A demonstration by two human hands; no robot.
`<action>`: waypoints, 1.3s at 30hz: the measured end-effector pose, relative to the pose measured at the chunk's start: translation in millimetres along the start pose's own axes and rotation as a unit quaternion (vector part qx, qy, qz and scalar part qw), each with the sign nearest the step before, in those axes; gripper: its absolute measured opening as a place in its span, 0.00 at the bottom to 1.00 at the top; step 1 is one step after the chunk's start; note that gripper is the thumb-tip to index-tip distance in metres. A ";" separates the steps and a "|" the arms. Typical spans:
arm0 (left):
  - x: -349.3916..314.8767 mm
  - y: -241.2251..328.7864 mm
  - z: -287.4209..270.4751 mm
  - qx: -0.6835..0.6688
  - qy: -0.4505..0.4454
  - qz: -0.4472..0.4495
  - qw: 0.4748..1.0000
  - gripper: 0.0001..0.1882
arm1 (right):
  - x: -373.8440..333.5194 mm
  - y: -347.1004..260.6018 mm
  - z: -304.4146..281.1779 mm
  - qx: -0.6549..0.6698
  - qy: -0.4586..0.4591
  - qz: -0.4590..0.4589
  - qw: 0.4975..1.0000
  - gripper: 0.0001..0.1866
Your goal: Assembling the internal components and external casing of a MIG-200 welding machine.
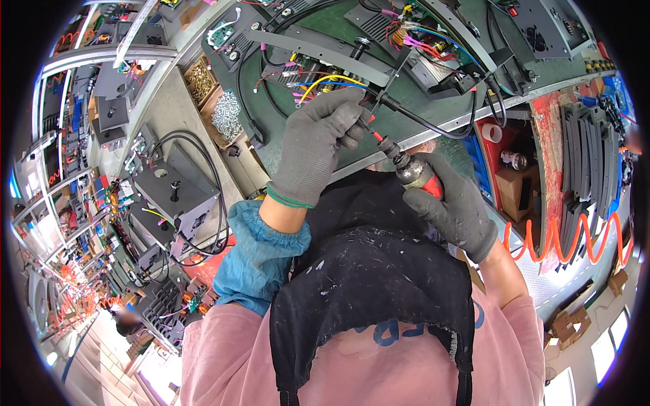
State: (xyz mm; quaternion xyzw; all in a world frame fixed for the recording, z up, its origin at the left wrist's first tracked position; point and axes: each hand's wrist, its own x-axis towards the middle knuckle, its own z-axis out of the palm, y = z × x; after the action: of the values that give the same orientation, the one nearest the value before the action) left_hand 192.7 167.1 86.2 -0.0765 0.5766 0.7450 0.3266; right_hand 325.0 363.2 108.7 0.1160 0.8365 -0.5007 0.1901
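Note:
My right hand (455,206), in a dark grey glove, is wrapped round a red and metal power screwdriver (414,170). The driver's slim bit, with a red band on it, points up and left toward my other hand. My left hand (315,145), gloved in grey with a green cuff edge, is closed, its fingers curled together beside the bit's tip. What those fingers pinch is hidden. Just beyond them lies an open chassis (318,55) with a long grey metal side, yellow and blue wires and a circuit board. A thick black cable (423,120) leaves its right end.
A second chassis (433,61) with colourful wires sits to the right on the green bench mat (284,152). Bins of brass screws (199,82) and silver screws (226,115) stand at the left. An orange coiled hose (569,240) hangs at right, near stacked grey panels (586,152).

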 end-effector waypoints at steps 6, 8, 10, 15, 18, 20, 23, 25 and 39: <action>3.1 10.7 6.2 0.238 -0.024 -0.021 0.971 0.19 | -1.1 11.2 -13.5 0.000 -0.035 0.000 0.999 0.32; 2.5 6.5 10.3 0.168 -0.024 -0.047 0.984 0.16 | -2.3 17.6 -15.4 0.014 -0.028 -0.002 1.000 0.32; 1.6 6.0 8.6 0.110 -0.031 -0.062 0.991 0.16 | -2.5 27.8 -16.5 0.034 -0.020 -0.018 0.999 0.33; 20.3 30.6 -21.1 0.295 0.088 0.078 0.948 0.17 | 8.0 76.3 -26.3 0.082 -0.073 0.036 0.993 0.38; 60.6 41.3 -29.4 0.586 0.073 0.278 0.758 0.16 | 32.7 109.3 -17.5 0.028 -0.057 0.055 0.996 0.41; 85.6 45.0 -28.5 0.714 0.045 0.328 0.617 0.19 | 54.7 126.1 -8.7 -0.051 -0.029 0.077 0.995 0.45; 107.8 48.7 -28.2 0.783 -0.010 0.340 0.521 0.16 | 84.4 141.9 -2.0 -0.034 0.026 -0.089 0.995 0.48; 115.5 51.4 -31.2 0.789 -0.042 0.342 0.509 0.13 | 91.4 145.6 -2.8 -0.060 0.001 -0.053 0.997 0.50; 120.7 47.9 -37.6 0.777 -0.106 0.385 0.488 0.11 | 109.8 155.9 1.8 -0.161 -0.005 -0.002 0.987 0.44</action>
State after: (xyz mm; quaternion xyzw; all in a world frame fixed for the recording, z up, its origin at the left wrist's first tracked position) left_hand 61.8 175.1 53.6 0.5168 0.8547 0.0493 -0.0069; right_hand 286.5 435.6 -63.5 0.0800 0.9055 -0.3603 0.2094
